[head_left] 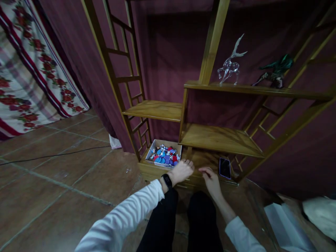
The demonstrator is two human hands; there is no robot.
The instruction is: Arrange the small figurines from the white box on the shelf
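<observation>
My left hand (183, 170), with a black band on its wrist, is held just right of a shallow box over the low base of the shelf. Its fingers curl down out of sight, so what they hold, if anything, is hidden. A short gap away is my right hand (211, 179), its fingers stretched toward the left one with nothing visible in them. The open box (151, 154) is filled with many small figures (165, 154) in blue, purple, red, white and black. A dark phone (225, 168) lies to the right of my right hand.
The wooden shelf unit (154, 110) stands against a dark red curtain (170, 52). Its upper right board carries a clear deer figurine (229, 66) and a dark green figurine (278, 70). A cable (65, 154) crosses the tiled floor at left. A pale folded object (287, 225) lies at right.
</observation>
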